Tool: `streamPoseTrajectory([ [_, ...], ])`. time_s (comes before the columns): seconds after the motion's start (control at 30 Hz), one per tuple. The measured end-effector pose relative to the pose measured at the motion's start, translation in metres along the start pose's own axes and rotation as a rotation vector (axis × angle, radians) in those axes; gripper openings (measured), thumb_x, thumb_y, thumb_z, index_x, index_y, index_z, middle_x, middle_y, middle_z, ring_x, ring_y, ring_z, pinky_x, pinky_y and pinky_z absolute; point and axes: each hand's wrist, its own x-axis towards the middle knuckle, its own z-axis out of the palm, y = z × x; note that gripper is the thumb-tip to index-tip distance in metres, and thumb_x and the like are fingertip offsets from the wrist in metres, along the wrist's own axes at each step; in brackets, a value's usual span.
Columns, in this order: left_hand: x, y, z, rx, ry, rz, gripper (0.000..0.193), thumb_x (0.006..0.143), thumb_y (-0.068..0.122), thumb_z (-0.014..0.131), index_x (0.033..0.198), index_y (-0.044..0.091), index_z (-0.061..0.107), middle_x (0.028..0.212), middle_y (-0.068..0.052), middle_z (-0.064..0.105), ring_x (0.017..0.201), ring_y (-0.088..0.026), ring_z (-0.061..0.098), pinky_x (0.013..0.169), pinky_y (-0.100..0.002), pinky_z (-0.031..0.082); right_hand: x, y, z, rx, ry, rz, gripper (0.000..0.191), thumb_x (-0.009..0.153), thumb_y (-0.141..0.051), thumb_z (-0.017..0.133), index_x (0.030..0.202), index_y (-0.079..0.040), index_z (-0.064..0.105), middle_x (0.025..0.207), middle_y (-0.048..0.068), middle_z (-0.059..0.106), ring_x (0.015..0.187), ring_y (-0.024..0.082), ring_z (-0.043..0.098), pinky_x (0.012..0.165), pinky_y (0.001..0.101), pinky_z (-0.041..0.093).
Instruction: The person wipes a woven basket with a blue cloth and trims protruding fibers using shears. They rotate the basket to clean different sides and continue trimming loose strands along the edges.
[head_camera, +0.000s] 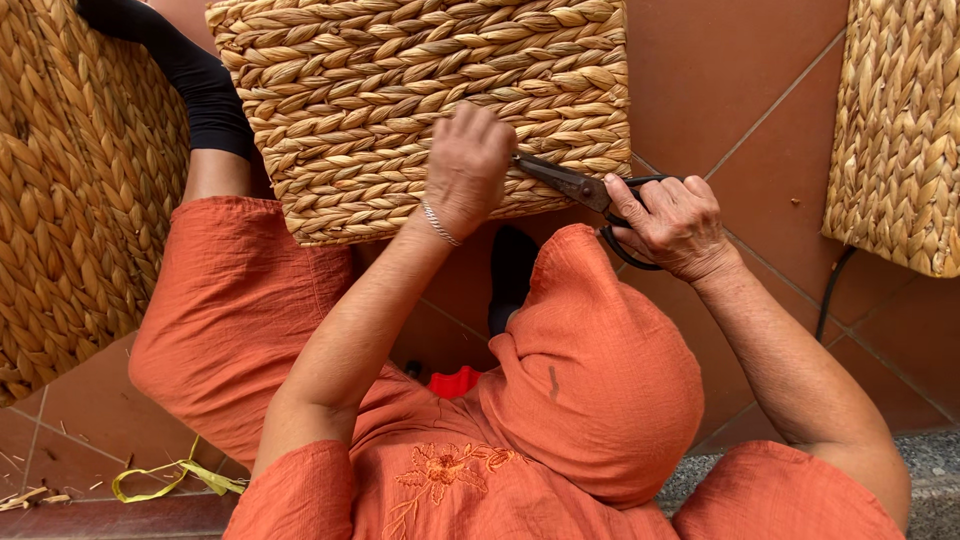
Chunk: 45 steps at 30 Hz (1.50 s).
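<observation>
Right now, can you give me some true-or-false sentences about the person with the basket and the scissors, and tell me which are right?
1. The right hand holds dark scissors. True.
2. The left hand rests on the woven basket. True.
3. The basket is made of blue plastic. False: it is tan braided straw.
4. The scissor blades point away from the basket. False: they point at it, beside the left hand.
5. A silver bracelet is on the left wrist. True.
</observation>
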Motion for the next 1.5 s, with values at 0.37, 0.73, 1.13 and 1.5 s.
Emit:
streamPoseTrajectory([
  [0.37,-0.065,-0.041,-0.061,-0.373,0.068,-0.388,0.006,0.099,0.003,0.075,0.099,0.003,0.069,0.098,-0.009,0.065,0.095,-0.025,0.062,0.082,-0.038,0.052,-0.004,0.012,0.019,0.029,0.037,-0.082,0.059,0.102,-0.049,0.063,0.145,-0.009,0.061,0.063,-0.001,0.043,0.051,0.013,0.046,0.049,0.0307,0.035],
  [0.73,-0.101,-0.031,-0.063,-0.343,0.096,-0.34,0.021,0.093,-0.002,0.077,0.111,0.004,0.067,0.118,-0.01,0.059,0.111,-0.028,0.055,0.097,-0.041,0.05,-0.016,0.005,0.009,0.357,0.157,0.432,0.07,0.095,-0.05,0.08,0.145,-0.007,0.057,0.076,-0.004,0.051,0.067,0.011,0.053,0.066,0.0317,0.041],
  [1.13,-0.151,-0.021,-0.05,-0.115,-0.16,-0.232,0.086,0.088,0.018,0.078,0.161,0.009,0.034,0.169,-0.017,0.025,0.158,-0.036,0.022,0.128,-0.058,0.012,-0.003,-0.02,0.026,0.225,0.138,0.402,0.074,0.092,-0.055,0.084,0.145,-0.007,0.064,0.079,-0.002,0.054,0.074,0.015,0.053,0.071,0.0358,0.035],
  [1.5,-0.179,-0.032,-0.057,-0.008,-0.178,-0.187,0.076,0.095,0.002,0.061,0.164,0.015,0.033,0.173,-0.01,0.024,0.162,-0.029,0.02,0.129,-0.056,0.01,0.005,-0.029,0.049,0.23,0.098,0.421,0.071,0.097,-0.054,0.086,0.145,-0.007,0.063,0.082,0.0,0.059,0.07,0.015,0.055,0.07,0.0321,0.039],
])
